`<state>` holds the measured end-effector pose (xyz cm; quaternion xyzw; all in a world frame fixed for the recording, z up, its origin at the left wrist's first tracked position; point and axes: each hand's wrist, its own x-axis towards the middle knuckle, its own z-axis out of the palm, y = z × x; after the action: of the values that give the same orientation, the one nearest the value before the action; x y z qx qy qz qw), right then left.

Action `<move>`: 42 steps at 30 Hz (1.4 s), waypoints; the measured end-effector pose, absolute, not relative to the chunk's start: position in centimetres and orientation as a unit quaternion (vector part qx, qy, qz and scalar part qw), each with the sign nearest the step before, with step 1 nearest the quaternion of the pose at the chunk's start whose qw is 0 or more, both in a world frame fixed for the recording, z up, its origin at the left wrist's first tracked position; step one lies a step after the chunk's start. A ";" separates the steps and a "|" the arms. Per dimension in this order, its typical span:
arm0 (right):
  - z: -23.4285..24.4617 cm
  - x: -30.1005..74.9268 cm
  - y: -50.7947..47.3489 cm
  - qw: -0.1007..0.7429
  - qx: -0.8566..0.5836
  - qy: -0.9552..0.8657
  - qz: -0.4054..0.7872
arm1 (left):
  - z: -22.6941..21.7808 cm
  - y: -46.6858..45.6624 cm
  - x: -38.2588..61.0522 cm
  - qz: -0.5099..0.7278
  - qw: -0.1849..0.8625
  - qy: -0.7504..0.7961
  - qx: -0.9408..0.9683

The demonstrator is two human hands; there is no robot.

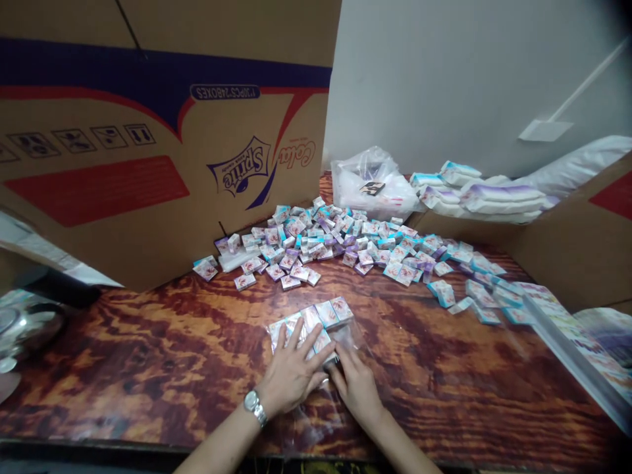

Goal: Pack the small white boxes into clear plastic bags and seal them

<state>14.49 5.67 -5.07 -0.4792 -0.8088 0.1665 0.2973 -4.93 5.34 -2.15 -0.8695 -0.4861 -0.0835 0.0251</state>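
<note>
Several small white boxes (340, 309) with blue and purple edges and a reddish print lie in rows at the front middle of the table. A clear plastic bag (351, 336) is around at least part of them and spreads toward the table's front edge. My left hand (289, 372), with a silver watch on its wrist, rests flat on the boxes, fingers spread. Close beside it, at the near right corner of the boxes, my right hand (358, 388) has its fingers bent together on the bag. The fingertips are partly hidden.
A big heap of similar small boxes (316, 247) lies across the table (197, 368). Behind it stands a large cardboard carton (172, 164). Farther right are a plastic bag bundle (370, 191), white soft packs (503, 197), another carton (484, 237) and printed sheets (567, 316).
</note>
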 end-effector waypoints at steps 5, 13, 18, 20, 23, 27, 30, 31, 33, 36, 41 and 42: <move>2.6 16.3 9.4 0.171 -0.378 -0.865 0.283 | -1.6 5.2 -4.8 -0.083 0.015 -0.491 -0.867; 1.6 5.4 25.6 0.045 -0.399 -0.914 0.060 | -1.6 5.4 -4.8 -0.079 -0.014 -0.499 -0.863; -0.8 6.3 27.1 0.065 -0.430 -0.899 0.049 | -1.6 5.2 -4.9 -0.082 -0.033 -0.498 -0.862; -1.3 7.4 26.9 0.074 -0.450 -0.888 0.061 | -1.4 5.2 -4.9 -0.082 -0.038 -0.497 -0.863; -2.1 8.0 26.7 0.050 -0.452 -0.887 0.081 | -1.1 5.3 -4.9 -0.086 -0.038 -0.499 -0.861; -2.6 7.4 27.4 0.087 -0.402 -0.906 0.099 | -1.2 5.3 -5.0 -0.091 -0.032 -0.500 -0.860; -2.4 6.3 28.2 0.145 -0.248 -0.949 0.133 | -1.3 5.4 -5.1 -0.090 -0.032 -0.500 -0.861; -2.4 5.9 28.4 0.144 -0.202 -0.959 0.141 | -1.4 5.4 -5.1 -0.089 -0.031 -0.500 -0.861; -2.6 5.2 28.8 0.116 -0.159 -0.970 0.145 | -1.4 5.4 -5.1 -0.087 -0.028 -0.500 -0.861; -3.4 4.4 28.9 0.090 -0.168 -0.972 0.136 | -1.3 5.5 -5.0 -0.088 -0.024 -0.496 -0.863; -3.4 4.1 28.6 0.086 -0.192 -0.967 0.140 | -0.9 5.6 -5.2 -0.090 -0.018 -0.490 -0.867; -2.8 4.6 28.3 0.094 -0.207 -0.963 0.144 | -0.8 5.5 -5.3 -0.090 -0.020 -0.488 -0.868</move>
<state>4.55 28.26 -2.77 -0.2074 -0.9631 0.1436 0.0940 -5.26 5.53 -0.79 -0.8681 -0.4879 -0.0896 -0.0197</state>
